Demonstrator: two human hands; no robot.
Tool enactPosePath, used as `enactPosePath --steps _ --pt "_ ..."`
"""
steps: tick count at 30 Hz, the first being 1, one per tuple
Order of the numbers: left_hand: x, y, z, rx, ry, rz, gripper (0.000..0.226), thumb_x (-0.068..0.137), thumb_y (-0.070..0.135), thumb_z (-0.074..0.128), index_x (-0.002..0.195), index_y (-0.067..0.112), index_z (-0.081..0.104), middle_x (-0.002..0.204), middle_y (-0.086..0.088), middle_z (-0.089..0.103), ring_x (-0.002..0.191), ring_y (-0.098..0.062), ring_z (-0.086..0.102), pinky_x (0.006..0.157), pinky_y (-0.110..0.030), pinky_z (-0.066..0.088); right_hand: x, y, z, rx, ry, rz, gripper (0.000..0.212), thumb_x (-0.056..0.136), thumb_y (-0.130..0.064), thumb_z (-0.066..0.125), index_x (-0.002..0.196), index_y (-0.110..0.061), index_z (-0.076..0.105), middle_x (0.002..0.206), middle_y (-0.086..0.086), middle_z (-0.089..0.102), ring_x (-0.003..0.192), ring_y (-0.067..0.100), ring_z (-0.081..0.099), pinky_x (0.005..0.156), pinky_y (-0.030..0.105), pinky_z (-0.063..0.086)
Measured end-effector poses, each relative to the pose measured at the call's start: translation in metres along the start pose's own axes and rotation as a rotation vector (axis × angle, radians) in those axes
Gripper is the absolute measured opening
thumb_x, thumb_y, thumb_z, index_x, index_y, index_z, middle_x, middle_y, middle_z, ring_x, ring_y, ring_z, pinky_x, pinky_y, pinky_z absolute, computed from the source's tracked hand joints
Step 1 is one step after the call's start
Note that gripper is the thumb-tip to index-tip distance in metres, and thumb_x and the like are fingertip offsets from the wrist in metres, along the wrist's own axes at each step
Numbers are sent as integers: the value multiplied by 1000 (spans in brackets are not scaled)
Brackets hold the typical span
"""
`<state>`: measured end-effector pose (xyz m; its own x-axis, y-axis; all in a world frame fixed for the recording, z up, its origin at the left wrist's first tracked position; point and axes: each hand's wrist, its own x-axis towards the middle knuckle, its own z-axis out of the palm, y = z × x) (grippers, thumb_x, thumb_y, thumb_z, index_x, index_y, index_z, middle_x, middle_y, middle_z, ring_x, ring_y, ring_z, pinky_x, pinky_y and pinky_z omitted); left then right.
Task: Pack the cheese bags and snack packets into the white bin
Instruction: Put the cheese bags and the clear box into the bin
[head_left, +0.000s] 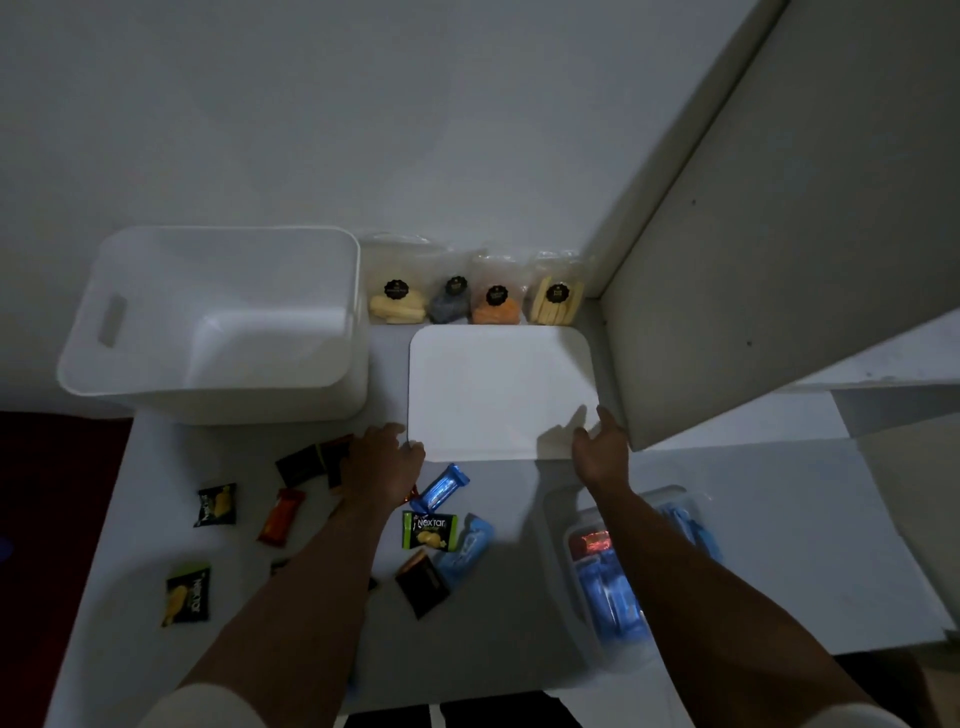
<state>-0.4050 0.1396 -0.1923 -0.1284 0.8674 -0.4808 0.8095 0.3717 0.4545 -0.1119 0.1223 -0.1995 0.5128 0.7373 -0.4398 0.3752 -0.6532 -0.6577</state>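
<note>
One white bin is sitting empty and open-topped at the table's far left, its lid lying flat just beside it on the right, prob. set there to keep the mouth free for packing. Both hands are resting at the lid's near edge: left hand with fingers curled onto the near-left corner, right hand with fingers spread loosely at the near-right corner, touching or nearly so; can't tell if either is really gripping. Four cheese bags are standing in a row against the wall behind the lid, touching side by side, close to the bin, so an easy reach. One clear container is sitting under the right forearm, holding blue and red packets; count inside unclear. Snack packets are lying scattered loose on the near table, approx. eleven showing: three green-black Nextar packets, three blue bars, three or four dark brown squares, one orange-red packet; some are hiding partly under the left arm. Nothing is in the bin yet, so packing is looking not yet begun.
</note>
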Motion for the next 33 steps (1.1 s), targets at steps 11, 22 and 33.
enactPosePath --steps 11,22,33 --pt "-1 55 -50 -283 108 116 64 94 31 68 151 12 44 149 -16 49 134 -31 51 108 -37 41 -15 -85 4 43 -121 -209 46 98 -25 62 142 -14 56 137 11 63 122 26 62 106 35 47" --pt "105 99 -59 -688 72 -169 105 91 34 74 163 16 -1 170 -12 10 153 -34 23 119 -43 30 31 -195 86 48 -413 -319 38 95 -21 63 133 -19 65 95 -3 68 76 9 57 80 33 47" --pt "161 131 -53 -771 188 -299 96 93 15 62 163 18 -3 169 -14 11 148 -34 32 117 -40 29 69 -209 125 71 -226 -225 48 89 -27 68 127 -21 38 125 10 64 111 35 65 93 50 54"
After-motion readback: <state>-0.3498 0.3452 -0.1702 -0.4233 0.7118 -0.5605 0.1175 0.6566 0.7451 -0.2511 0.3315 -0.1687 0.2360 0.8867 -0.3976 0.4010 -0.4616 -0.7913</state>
